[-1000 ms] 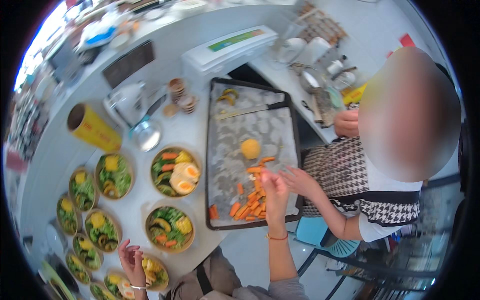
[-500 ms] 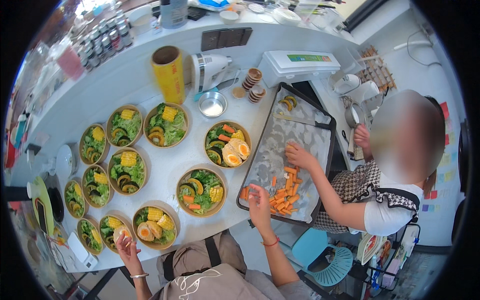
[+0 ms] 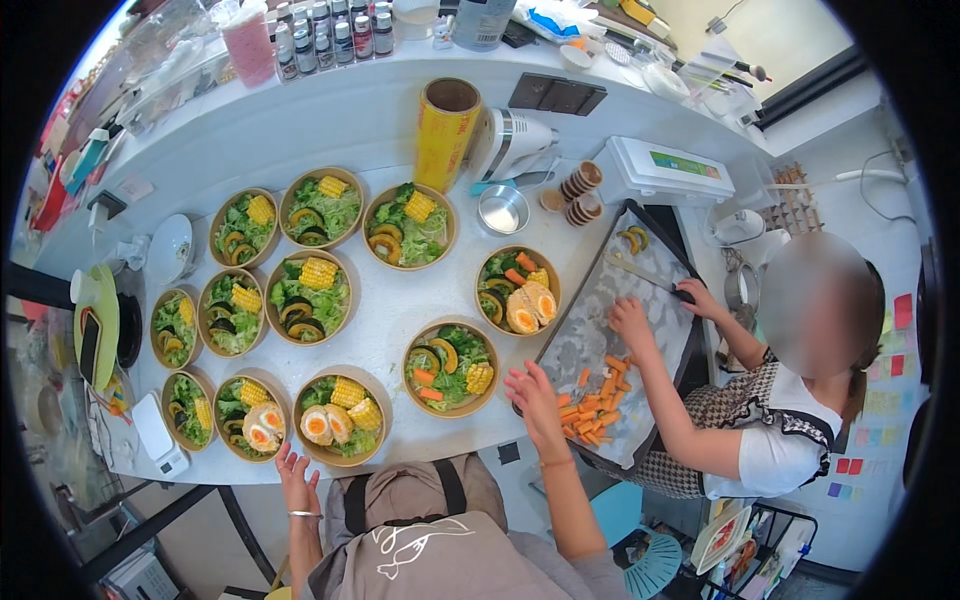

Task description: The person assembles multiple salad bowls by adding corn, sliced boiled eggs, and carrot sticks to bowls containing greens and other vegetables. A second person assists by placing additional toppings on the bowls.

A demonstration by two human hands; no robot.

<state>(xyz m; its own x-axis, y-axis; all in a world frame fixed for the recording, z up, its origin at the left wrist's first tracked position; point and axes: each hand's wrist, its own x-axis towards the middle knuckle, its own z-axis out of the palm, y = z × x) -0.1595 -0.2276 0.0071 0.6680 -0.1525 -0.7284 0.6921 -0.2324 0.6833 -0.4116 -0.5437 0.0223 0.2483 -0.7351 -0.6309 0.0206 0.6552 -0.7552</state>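
Both of our hands hang near the front edge of the white bench, palms up and turned inward. Our left hand has its fingers loosely curled and apart, just below two round brown bowls: an egg bowl with corn and greens, and a smaller egg bowl to its left. We cannot tell whether the fingertips touch either one. Our right hand has its fingers spread apart, between the carrot bowl and the dark, paper-lined tray.

Eleven bowls stand on the bench, all with greens in them. The carrot bowl also has squash slices and corn. Just beyond it, the full bowl holds egg halves, carrot, squash and corn. The rest stand to the left, mostly in rows.

On the tray, we see carrot sticks heaped toward the near end and squash slices at the far end. A co-worker's hand reaches over the paper, and what it touches is hidden from us. Their other hand is at the handle of a knife.

Behind the bowls, we have a yellow roll, a white mixer and a metal tin.
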